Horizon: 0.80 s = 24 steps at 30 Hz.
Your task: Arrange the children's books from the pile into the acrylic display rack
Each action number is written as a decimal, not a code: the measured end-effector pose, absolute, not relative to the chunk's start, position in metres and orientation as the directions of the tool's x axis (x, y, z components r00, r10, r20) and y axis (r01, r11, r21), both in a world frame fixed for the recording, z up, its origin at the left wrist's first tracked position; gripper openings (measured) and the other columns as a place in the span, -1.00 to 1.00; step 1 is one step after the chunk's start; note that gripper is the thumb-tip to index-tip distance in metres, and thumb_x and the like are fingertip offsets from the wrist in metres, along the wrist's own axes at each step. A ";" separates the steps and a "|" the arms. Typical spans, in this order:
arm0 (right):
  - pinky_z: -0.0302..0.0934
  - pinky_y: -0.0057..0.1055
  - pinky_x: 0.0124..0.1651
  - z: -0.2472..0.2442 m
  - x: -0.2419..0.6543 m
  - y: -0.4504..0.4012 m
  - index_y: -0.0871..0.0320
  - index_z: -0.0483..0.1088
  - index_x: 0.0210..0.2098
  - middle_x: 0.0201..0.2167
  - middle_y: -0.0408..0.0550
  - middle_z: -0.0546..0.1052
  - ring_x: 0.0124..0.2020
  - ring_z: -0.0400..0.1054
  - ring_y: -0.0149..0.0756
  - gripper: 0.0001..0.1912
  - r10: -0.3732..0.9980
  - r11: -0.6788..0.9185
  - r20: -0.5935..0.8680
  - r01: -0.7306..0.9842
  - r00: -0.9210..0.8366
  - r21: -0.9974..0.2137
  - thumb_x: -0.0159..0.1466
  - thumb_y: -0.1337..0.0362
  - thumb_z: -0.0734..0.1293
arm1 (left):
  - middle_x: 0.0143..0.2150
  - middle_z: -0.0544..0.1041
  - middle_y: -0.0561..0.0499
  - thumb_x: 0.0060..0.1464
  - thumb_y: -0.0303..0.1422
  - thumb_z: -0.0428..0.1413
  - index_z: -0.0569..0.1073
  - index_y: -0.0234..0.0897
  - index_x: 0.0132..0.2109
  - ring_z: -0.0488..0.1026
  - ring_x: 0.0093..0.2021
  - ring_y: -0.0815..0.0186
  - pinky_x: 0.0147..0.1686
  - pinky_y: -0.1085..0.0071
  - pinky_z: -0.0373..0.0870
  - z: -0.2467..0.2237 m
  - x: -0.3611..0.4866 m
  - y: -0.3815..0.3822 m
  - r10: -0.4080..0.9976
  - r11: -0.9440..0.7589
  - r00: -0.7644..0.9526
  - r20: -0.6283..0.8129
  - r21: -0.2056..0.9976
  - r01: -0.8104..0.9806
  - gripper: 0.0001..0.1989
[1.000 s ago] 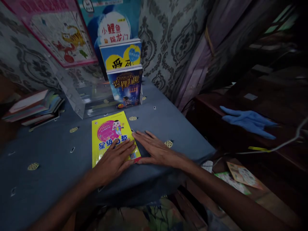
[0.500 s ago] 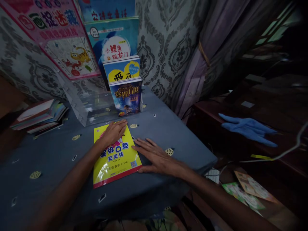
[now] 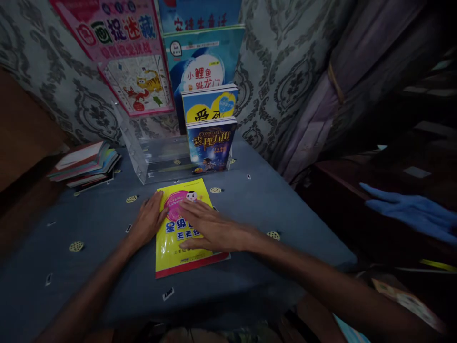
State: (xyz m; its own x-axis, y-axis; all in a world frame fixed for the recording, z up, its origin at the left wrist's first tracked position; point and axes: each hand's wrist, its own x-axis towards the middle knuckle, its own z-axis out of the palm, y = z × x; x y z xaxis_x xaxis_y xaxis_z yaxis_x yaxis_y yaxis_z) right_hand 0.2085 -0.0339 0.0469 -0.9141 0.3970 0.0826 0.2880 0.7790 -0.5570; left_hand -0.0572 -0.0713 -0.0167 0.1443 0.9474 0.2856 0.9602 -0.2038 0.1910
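Note:
A yellow workbook (image 3: 171, 259) with a red bottom edge and a pink circle on its cover lies flat on the blue-grey tablecloth (image 3: 121, 257). Along the workbook's left edge rests my left hand (image 3: 148, 219), fingers stretched forward and thumb over the cover. My right hand (image 3: 209, 226) lies flat across the cover with its fingers apart, hiding part of the title. Neither hand grips anything. Just beyond the workbook stands a clear acrylic book rack (image 3: 143, 162).
In the rack's right side stands a dark blue paperback (image 3: 210, 145), with taller books behind it. A pink book (image 3: 134, 52) leans at the left. Several books are stacked (image 3: 85, 164) on the table's left. Off to the right lies a blue glove (image 3: 410, 209).
My left hand has slid from the cover's upper part to its left edge. My right hand has moved from beside the workbook onto its cover. The camera view has shifted left.

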 end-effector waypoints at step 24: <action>-0.22 0.03 0.48 -0.014 0.173 0.034 0.44 0.06 0.39 0.44 0.37 0.06 0.49 -0.15 0.04 -0.20 0.695 0.709 0.126 0.645 -0.708 -0.285 0.46 -0.12 -0.02 | 0.37 0.30 -0.31 0.39 -0.05 -0.28 0.11 -0.40 0.37 0.25 0.38 0.05 0.33 0.04 0.15 -0.011 -0.056 -0.070 0.966 -0.174 0.119 0.232 0.235 0.956 -0.38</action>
State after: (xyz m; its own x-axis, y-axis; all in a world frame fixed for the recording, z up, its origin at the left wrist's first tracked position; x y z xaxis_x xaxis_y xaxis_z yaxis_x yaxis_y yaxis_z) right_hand 0.1730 0.0342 -0.0135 -0.7078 0.6952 0.1255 0.6454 0.7086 -0.2853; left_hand -0.0560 -0.0704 -0.0111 0.1190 0.9655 0.2316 0.9564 -0.1742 0.2346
